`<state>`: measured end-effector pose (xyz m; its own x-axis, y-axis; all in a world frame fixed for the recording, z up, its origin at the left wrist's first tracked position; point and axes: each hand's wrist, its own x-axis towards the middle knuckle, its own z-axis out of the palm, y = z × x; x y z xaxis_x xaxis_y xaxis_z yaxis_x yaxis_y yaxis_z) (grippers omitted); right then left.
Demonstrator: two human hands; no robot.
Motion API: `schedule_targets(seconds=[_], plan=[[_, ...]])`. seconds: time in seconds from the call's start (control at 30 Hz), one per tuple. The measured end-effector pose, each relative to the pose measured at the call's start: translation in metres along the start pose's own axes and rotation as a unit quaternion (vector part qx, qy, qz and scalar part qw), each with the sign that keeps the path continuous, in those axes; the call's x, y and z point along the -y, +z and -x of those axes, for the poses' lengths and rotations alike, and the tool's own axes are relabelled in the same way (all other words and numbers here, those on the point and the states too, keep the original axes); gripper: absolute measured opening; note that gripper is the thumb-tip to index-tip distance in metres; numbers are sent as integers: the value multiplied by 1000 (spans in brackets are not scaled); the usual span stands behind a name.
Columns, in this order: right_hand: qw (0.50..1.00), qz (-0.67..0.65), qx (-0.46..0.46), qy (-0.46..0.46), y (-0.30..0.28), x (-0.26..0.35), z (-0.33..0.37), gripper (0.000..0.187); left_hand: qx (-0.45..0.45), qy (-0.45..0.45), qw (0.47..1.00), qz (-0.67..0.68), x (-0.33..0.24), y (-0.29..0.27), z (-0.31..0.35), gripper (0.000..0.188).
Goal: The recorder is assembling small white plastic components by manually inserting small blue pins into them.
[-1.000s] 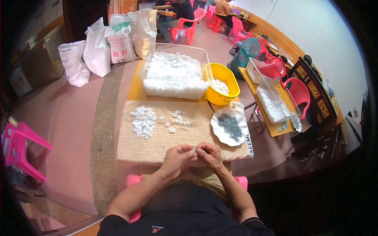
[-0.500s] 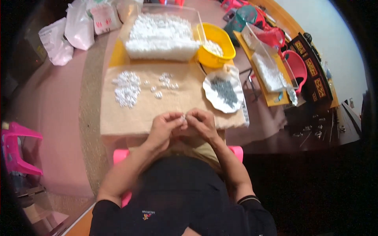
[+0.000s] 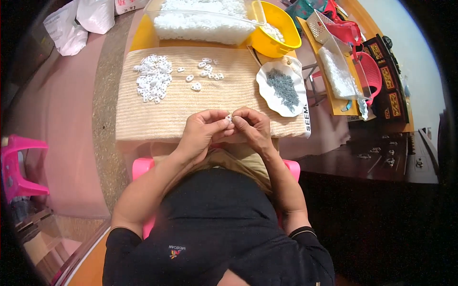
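Over the near edge of the beige towel, my two hands meet fingertip to fingertip. Thumb and index finger of my left hand pinch a small white plastic piece with dark holes. My right hand is closed in a pinch against the same piece; whatever its fingertips hold is hidden. Ahead of my hands lie several loose white oval pieces, and further left a heap of similar ones. To the right, a white scalloped plate carries many small dark grey parts.
A clear bin full of white pieces and a yellow tub stand at the back. On the right is a clear box of white pieces on a wooden board. White sacks and a pink stool are on the left.
The view has shifted, so the table sits higher in the picture and looks sharper. My hands stay together at the small white piece, which now shows more clearly between the fingertips.
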<state>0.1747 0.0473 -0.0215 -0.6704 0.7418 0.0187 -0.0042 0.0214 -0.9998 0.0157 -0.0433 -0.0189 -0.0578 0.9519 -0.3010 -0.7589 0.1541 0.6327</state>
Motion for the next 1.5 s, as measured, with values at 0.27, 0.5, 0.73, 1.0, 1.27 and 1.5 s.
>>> schedule_targets(seconds=[0.27, 0.5, 0.73, 1.0, 1.27, 1.5], plan=[[1000, 0, 1, 7, -1, -1, -2, 8, -3, -3, 1000, -1, -2, 0, -2, 17], [1000, 0, 3, 4, -2, 1, -1, 9, -9, 0, 1000, 5, -1, -1, -2, 18], [999, -45, -2, 29, 2, 5, 1, 9, -15, 1, 1000, 15, 0, -2, -2, 17], [1000, -2, -7, -7, 1, -2, 0, 9, -9, 1, 1000, 18, 1, -2, -3, 17], [1000, 0, -3, -14, 3, 3, -1, 9, -21, 3, 1000, 12, 1, -2, -3, 17], [1000, 16, -19, 6, 5, 3, 1, 8, -27, 6, 1000, 14, 2, -1, -4, 17]])
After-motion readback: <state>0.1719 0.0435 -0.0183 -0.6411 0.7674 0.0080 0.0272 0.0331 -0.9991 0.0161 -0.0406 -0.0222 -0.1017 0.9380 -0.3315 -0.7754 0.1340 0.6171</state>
